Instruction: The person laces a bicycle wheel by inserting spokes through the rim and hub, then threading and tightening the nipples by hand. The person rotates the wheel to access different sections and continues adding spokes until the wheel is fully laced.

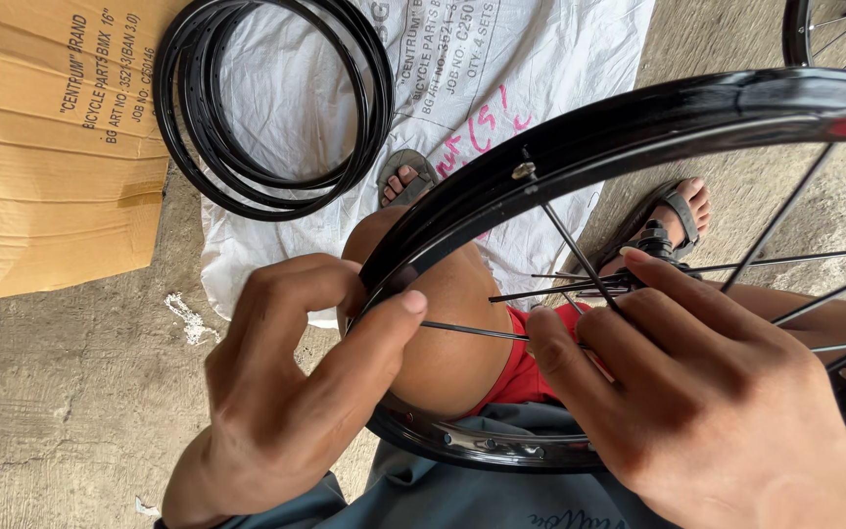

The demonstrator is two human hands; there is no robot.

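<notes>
A black bicycle wheel rim stands upright on my lap, with thin black spokes running across its inside. My left hand grips the rim's left side, thumb pressed on the inner edge where a spoke ends. My right hand pinches several spokes near the middle of the wheel. My knee and red shorts show through the rim.
A stack of black rims lies on a white woven sack on the concrete floor. A brown cardboard box sits at the left. My sandalled feet rest ahead. Part of another wheel shows top right.
</notes>
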